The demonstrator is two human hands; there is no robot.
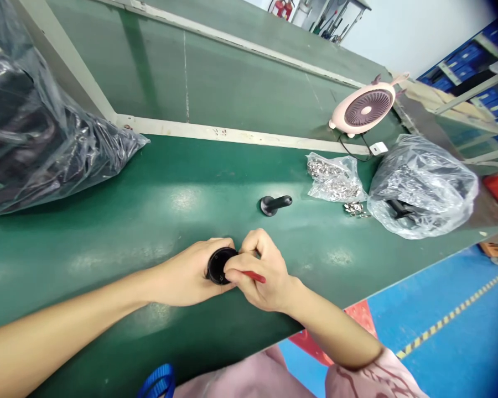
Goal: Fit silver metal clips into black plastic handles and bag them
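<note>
My left hand (191,273) is wrapped round a black cylindrical part (216,264), its round open end facing up toward me. In my right hand (263,273) is a slim red tool (254,276), pinched between thumb and fingers. The red tool's far end is hidden by my fingers at the mouth of the black part, so its kind does not show. A little beyond my hands, a black part with a round flange and a stem (275,204) lies on the green table (182,215).
A clear bag of small metal pieces (336,177) lies at the right, beside a loose pile of metal pieces (354,209). Farther right sits a plastic bag with black parts (423,185). A pink fan (367,108) stands behind. A large bag of dark parts (45,127) fills the left.
</note>
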